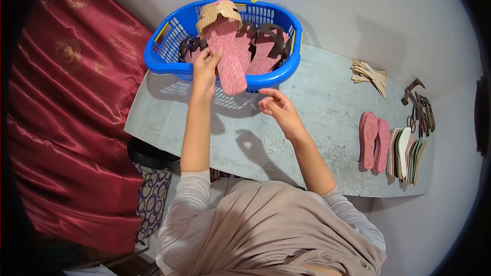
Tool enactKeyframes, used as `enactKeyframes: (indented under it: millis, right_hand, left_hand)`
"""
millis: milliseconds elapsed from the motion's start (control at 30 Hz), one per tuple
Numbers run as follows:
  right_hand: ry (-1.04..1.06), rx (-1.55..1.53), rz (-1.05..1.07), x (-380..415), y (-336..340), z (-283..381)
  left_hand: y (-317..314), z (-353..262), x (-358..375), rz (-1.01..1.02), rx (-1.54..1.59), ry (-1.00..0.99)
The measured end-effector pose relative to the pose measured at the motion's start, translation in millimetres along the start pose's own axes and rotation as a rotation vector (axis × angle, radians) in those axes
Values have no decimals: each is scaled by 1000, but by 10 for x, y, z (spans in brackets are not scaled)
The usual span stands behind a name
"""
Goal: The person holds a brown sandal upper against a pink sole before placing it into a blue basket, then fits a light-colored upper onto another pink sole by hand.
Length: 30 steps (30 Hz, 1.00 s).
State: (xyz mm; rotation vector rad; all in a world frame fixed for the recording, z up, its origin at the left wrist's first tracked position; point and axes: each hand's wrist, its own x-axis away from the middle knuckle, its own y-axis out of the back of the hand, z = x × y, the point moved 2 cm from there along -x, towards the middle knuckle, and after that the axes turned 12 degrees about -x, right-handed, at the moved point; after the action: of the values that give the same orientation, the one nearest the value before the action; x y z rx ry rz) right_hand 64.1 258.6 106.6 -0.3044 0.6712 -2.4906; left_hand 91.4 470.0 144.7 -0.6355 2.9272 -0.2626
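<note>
Partly done, by the look of it: left hand (205,69) pinching a pink sandal (227,46) over the basket (169,61) at 12 o'clock among several finished ones, right hand (276,107) loose and empty, soles (388,148) and straps (419,107) at 3 o'clock unassembled.

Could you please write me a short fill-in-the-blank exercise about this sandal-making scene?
1. The left hand holds a pink sandal with a tan strap above the ____ plastic basket.
2. The right hand is open and holds ____.
3. The row of upright soles stands on the grey ____.

Missing words: blue; nothing; table
</note>
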Motion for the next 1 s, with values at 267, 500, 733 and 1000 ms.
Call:
enactKeyframes:
  millis: [267, 500, 733, 1000]
  right_hand:
    - [-38, 92, -103, -272, 17, -42]
    - [4, 95, -208, -305, 180, -2]
    - [-8, 91, -269, -250, 339, -38]
    - [-85, 42, -314, -350, 356, -237]
  left_hand:
    - [-324, 538, -1049, 237, -147, 319]
    - [-636, 837, -1221, 283, -274, 382]
    - [-120, 760, -1470, 303, -286, 278]
    - [322, 819, -1581, 242, -269, 558]
